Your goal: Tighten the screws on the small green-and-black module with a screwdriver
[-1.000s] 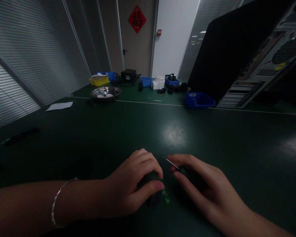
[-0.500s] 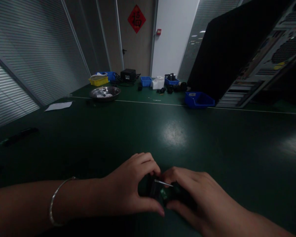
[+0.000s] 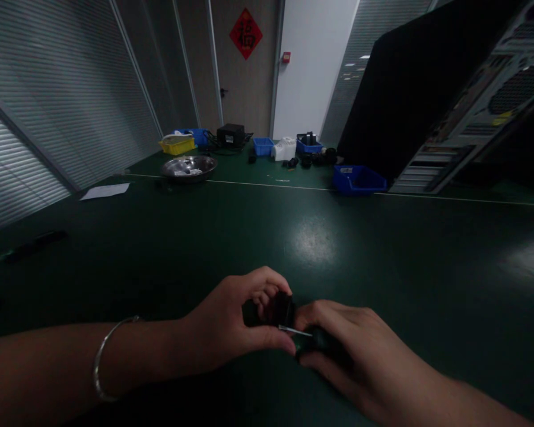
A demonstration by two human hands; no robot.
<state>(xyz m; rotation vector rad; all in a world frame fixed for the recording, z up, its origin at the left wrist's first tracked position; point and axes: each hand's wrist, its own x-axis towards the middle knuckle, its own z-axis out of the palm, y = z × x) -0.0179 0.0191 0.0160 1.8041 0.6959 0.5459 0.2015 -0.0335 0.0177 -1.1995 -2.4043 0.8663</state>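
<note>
My left hand (image 3: 234, 320) is closed, with thumb and forefinger pinching a small black part (image 3: 286, 308) whose exact kind is too dark to make out. My right hand (image 3: 356, 350) is wrapped round a screwdriver (image 3: 296, 331); its thin metal shaft points left toward the left thumb, and most of its dark handle hides in the palm. A small greenish piece (image 3: 299, 344) shows between the two hands, near the right fingertips, largely covered by the fingers. Both hands are close together just above the dark green tabletop (image 3: 231, 237).
Further back stand a metal bowl (image 3: 189, 177), a blue bin (image 3: 358, 188), a yellow basket (image 3: 178, 146) and a white plastic part (image 3: 285, 149). A large computer case (image 3: 404, 89) rises at right. To the left lie a paper sheet (image 3: 105, 191) and a dark long object (image 3: 35, 244).
My left hand has turned, lifting the black part's far end and bringing its thumb up beneath the screwdriver tip. The right hand stays nearly where it was.
</note>
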